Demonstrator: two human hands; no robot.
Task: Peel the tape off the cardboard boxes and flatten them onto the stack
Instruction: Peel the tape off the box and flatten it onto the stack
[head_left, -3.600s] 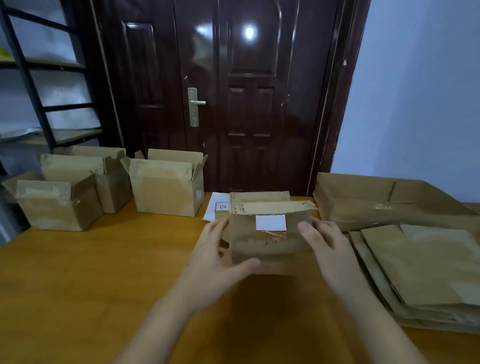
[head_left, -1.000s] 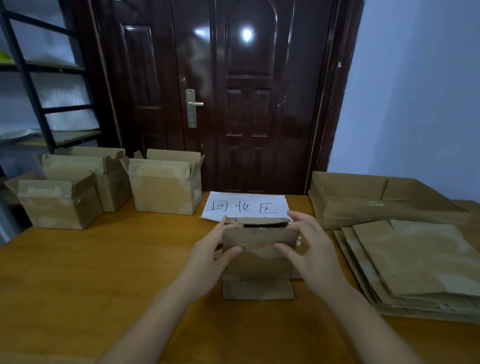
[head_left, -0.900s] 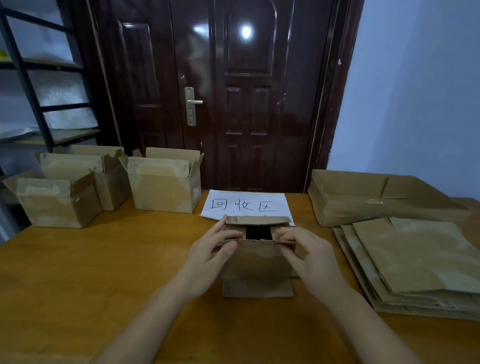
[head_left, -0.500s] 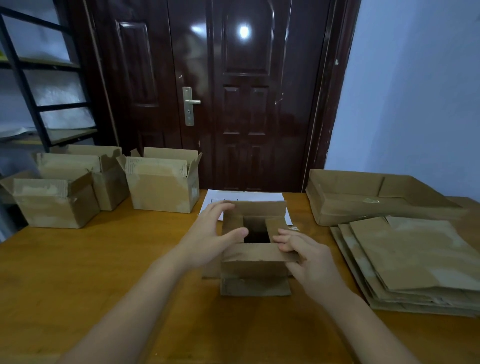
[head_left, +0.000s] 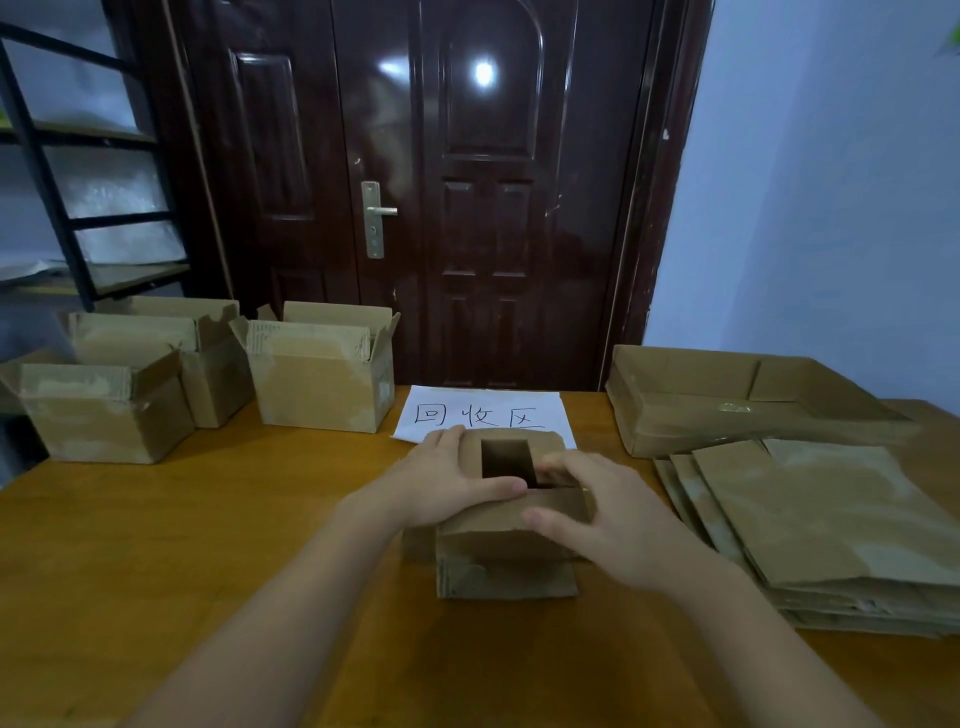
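Centrally, we note a small cardboard box (head_left: 506, 540) on the wooden table (head_left: 156, 545), top open, interior dark. Left hand (head_left: 441, 483) presses its left flaps, fingers straight; right hand (head_left: 613, 525) curls over the right edge. Flattened stack (head_left: 831, 530) lies right; three open boxes (head_left: 322, 374) sit left, contents unseen.
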